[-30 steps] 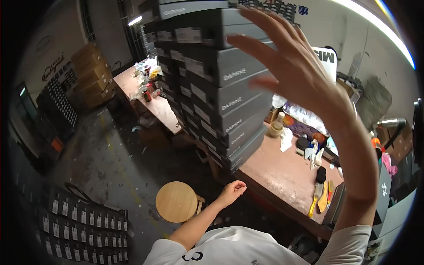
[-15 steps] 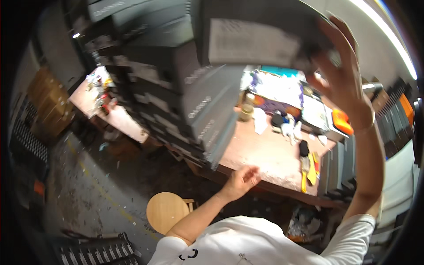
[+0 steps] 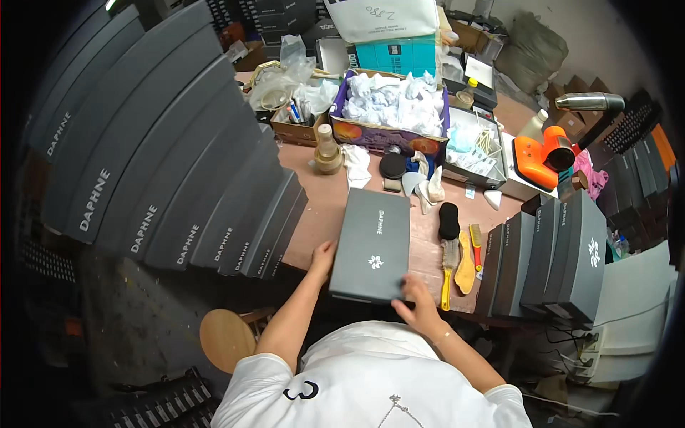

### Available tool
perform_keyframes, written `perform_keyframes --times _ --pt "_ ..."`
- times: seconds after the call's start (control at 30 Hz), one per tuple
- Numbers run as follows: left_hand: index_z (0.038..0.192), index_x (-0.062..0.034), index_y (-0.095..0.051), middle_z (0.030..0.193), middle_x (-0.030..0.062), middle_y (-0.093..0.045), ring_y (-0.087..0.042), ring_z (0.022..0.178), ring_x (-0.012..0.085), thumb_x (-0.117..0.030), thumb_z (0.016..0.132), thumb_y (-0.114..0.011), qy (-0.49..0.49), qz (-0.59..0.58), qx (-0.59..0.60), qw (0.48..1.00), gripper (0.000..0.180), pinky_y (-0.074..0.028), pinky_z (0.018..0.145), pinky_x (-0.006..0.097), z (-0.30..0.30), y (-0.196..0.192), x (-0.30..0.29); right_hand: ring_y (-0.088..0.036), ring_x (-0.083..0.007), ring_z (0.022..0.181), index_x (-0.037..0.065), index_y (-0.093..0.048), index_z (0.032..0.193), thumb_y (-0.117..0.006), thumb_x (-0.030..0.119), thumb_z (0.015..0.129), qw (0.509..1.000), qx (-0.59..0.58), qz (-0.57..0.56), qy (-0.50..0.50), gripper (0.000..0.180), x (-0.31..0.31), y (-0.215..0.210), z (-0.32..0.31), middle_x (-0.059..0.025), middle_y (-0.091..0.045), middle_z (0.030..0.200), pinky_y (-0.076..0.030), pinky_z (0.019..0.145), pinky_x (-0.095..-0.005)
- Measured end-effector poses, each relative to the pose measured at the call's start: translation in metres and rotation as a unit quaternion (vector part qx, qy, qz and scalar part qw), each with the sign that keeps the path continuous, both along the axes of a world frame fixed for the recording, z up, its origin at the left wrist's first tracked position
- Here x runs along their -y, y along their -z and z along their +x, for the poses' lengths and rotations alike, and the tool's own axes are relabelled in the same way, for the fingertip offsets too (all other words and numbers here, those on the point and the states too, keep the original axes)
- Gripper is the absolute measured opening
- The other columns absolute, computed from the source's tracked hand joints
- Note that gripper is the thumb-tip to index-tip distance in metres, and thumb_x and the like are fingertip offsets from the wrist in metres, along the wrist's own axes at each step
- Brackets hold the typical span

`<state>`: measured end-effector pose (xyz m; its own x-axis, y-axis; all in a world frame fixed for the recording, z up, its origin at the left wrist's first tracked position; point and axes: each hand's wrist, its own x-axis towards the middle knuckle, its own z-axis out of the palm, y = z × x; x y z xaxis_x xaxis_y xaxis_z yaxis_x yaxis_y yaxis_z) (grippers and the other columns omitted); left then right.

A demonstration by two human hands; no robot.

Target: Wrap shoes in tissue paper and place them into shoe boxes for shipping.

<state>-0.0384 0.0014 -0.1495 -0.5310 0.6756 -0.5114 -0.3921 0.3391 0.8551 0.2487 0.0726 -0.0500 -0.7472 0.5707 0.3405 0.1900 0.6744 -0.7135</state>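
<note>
A dark grey shoe box point(image 3: 371, 246) with a small white flower mark lies lid up at the table's front edge, directly before me. My left hand point(image 3: 323, 260) presses against its left side, the fingertips partly hidden by the box. At the near right corner my right hand point(image 3: 419, 305) holds the box, thumb toward the front edge and fingers along the right side. Just right of the box lie a black oval pad point(image 3: 449, 221), a yellow-handled brush point(image 3: 447, 274), a tan insole-shaped piece point(image 3: 465, 264) and a small red-and-yellow brush point(image 3: 476, 246).
Tall stacks of grey shoe boxes point(image 3: 157, 157) rise at left; a shorter stack point(image 3: 549, 250) stands at right. Behind are a carton of crumpled white paper point(image 3: 392, 132), a brown-capped bottle point(image 3: 327, 151) and an orange heat-gun-like tool point(image 3: 546, 157). A round wooden stool point(image 3: 227, 340) is at lower left.
The box my right hand held up high has come down onto the table. Both hands now meet at its sides; the left was empty before. My view has turned toward the table.
</note>
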Motion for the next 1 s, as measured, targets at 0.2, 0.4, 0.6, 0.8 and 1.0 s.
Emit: perform_keyframes --times 0.2,0.4,0.6,0.8,1.0 --pt "0.12 0.0031 -0.054 0.109 0.0113 -0.061 -0.059 0.097 0.0197 -0.036 0.094 -0.056 0.005 0.011 0.111 0.994 0.047 -0.049 0.085 0.033 0.031 -0.013 -0.038 -0.061 -0.0189 0.084 -0.004 -0.05 0.121 -0.073 0.037 0.081 0.795 0.117 -0.585 0.115 0.061 -0.076 0.087 0.002 -0.0134 -0.061 0.102 -0.052 0.073 -0.0317" --pt "0.129 0.0008 -0.049 0.128 0.0167 -0.052 -0.047 0.121 0.0224 -0.028 0.082 -0.073 0.031 0.014 -0.14 0.99 0.06 -0.035 0.103 0.035 -0.009 -0.059 -0.044 -0.063 -0.0153 0.095 0.0 -0.052 0.111 -0.062 0.03 0.092 0.723 -0.085 -0.676 0.119 0.037 -0.079 -0.052 -0.032 -0.0095 -0.063 0.103 -0.053 0.076 -0.03" --pt "0.132 -0.0019 -0.047 0.132 0.0168 -0.048 -0.047 0.123 0.0277 -0.037 0.09 -0.06 0.146 0.003 -0.311 0.939 0.056 -0.037 0.102 0.036 -0.098 -0.116 -0.02 -0.053 -0.0355 0.11 -0.002 -0.041 0.132 -0.068 0.026 0.084 0.984 0.086 -0.155 -0.012 0.062 -0.016 -0.041 -0.102 -0.0253 -0.052 0.12 -0.042 0.092 -0.0439" --pt "0.11 0.0013 -0.061 0.11 0.017 -0.062 -0.059 0.106 0.0305 -0.012 0.082 -0.068 0.32 0.137 -0.361 0.865 0.031 -0.045 0.092 0.035 -0.009 -0.132 -0.056 -0.06 -0.0312 0.101 0.0 -0.052 0.119 -0.061 0.025 0.084 0.902 0.403 0.046 0.15 0.044 -0.113 0.037 -0.089 -0.0161 -0.065 0.102 -0.033 0.095 -0.0571" --pt "0.11 0.0002 -0.062 0.111 0.0174 -0.063 -0.061 0.104 0.0314 -0.017 0.086 -0.064 0.268 0.159 -0.388 0.868 0.03 -0.047 0.09 0.035 -0.023 -0.156 -0.081 -0.065 -0.0363 0.072 0.003 -0.062 0.084 -0.053 0.023 0.087 0.924 0.317 -0.005 0.213 0.022 -0.145 0.006 -0.083 -0.017 -0.066 0.074 -0.05 0.078 -0.0455"
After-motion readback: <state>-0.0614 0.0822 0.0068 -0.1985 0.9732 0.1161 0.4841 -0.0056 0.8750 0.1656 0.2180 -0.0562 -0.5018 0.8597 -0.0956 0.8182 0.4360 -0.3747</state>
